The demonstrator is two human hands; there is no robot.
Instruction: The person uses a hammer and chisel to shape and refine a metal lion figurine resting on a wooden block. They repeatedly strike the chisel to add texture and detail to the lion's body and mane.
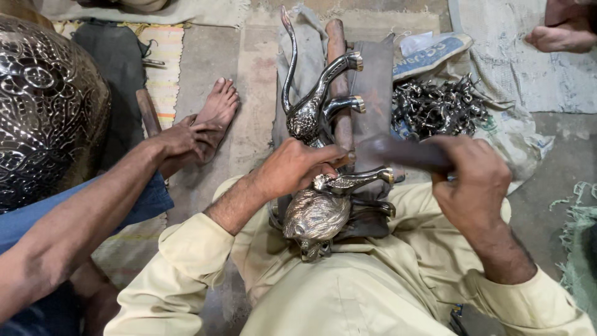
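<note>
While your left hand (292,167) pinched a small punch against the metal animal figure (317,186) lying across your lap, your right hand (472,180) gripped a blurred hammer (404,154), fingers wrapped. The figure looked heavy, rigid and slick; its body seemed safer to hold than the thin legs.

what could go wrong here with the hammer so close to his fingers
The right hand holds a blurred hammer right beside the left hand, which grips the metal figure; a stray blow could hit the fingers. The figure lies loose across a wooden block on the lap, so it might slip. A co-worker's arm sits close by.
</note>
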